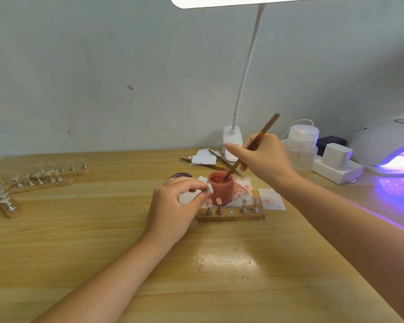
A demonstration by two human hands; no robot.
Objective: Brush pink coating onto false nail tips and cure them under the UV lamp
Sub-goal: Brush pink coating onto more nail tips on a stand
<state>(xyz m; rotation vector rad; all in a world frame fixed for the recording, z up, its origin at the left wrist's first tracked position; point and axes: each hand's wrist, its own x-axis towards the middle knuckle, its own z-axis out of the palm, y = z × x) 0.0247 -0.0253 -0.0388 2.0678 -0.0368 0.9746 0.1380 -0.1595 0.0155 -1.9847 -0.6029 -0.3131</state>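
Note:
A small open jar of pink coating (221,191) stands mid-table. My right hand (264,157) grips a brown brush (265,130) whose tip dips into the jar. My left hand (175,206) pinches a false nail tip on its stand (209,188) beside the jar's left side. In front of the jar lies a wooden holder (231,216) with several nail tips on metal stands; the two left ones look pink. The UV lamp (387,145) glows purple at the far right.
More wooden holders with clear nail tips (42,177) lie at the left. A white desk lamp (233,136), a clear pump bottle (302,148), a power strip (336,167), stained paper pads (271,199), a dark jar lid (181,176) and tweezers (219,159) crowd the back right.

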